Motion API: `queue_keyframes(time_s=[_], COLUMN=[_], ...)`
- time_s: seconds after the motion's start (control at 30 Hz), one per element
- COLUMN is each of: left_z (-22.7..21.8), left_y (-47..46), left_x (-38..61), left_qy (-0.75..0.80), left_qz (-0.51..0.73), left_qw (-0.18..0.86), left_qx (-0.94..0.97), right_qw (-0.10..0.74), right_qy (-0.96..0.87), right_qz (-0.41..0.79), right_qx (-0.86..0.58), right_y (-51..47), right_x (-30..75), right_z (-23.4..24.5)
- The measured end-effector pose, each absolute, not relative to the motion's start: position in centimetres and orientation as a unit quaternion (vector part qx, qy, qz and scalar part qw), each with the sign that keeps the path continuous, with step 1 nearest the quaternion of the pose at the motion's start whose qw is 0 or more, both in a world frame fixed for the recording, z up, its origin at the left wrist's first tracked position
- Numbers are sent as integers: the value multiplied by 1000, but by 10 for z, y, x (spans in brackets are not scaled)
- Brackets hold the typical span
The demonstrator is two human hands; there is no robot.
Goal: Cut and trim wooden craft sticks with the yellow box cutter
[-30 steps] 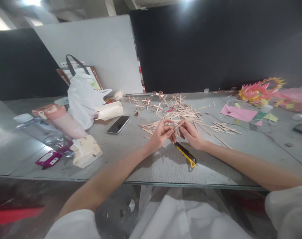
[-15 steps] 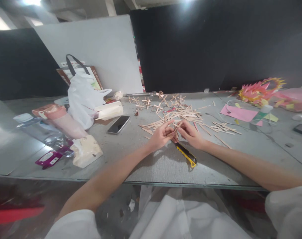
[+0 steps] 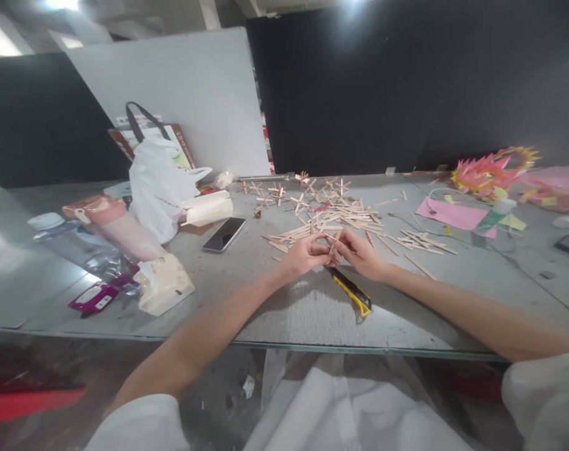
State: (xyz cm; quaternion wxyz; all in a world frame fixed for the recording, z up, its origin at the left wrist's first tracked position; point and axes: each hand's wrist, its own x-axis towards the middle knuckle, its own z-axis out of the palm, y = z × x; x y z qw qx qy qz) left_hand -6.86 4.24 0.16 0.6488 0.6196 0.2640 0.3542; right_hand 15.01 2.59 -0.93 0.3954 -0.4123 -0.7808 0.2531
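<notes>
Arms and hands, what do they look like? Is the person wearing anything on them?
The left hand and right hand are bare: no gloves, no watch or rings visible. The left arm and right arm are bare up to short white sleeves.

The person wears a white short-sleeved top: the left sleeve point(image 3: 141, 425) and the right sleeve point(image 3: 544, 401) are loose, plain and softly creased, each ending above the elbow, below the near edge of the tabletop point(image 3: 288, 343). From there both forearms are uncovered down to the left hand point(image 3: 307, 255) and the right hand point(image 3: 362, 255), which are bare. More plain white cloth point(image 3: 340, 407), smooth and unmarked with a few broad folds, covers the body between the sleeves.
</notes>
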Motion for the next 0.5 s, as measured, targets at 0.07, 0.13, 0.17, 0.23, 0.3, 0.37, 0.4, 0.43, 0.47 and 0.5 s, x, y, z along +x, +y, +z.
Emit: queue_keyframes(time_s=[0.07, 0.13, 0.17, 0.23, 0.3, 0.37, 0.4, 0.43, 0.47, 0.5], left_z=[0, -2, -2, -3, -4, -5, -5, -6, -6, -7], left_y=[43, 44, 45, 45, 47, 48, 49, 49, 50, 50], left_x=[-69, -69, -68, -68, -67, -67, -66, -66, -66, -66], left_qy=[267, 273, 277, 286, 290, 286, 284, 283, 283, 284], left_qz=[363, 379, 391, 417, 434, 440, 442, 444, 448, 451], left_qw=[648, 637, 627, 602, 581, 566, 559, 552, 545, 541], left_qx=[614, 613, 614, 618, 624, 636, 642, 647, 650, 651], right_qw=[402, 413, 420, 434, 446, 451, 450, 448, 446, 442], right_qy=[-780, -777, -773, -763, -756, -752, -750, -749, -747, -747], right_qz=[263, 275, 277, 277, 282, 292, 294, 294, 291, 287], right_qx=[-401, -387, -386, -390, -386, -382, -385, -391, -398, -405], right_y=[26, 26, 27, 28, 29, 29, 29, 29, 29, 28], right_x=[150, 149, 148, 147, 146, 146, 146, 146, 146, 147], right_z=[-9, -9, -9, -10, -11, -13, -13, -14, -14, -14])
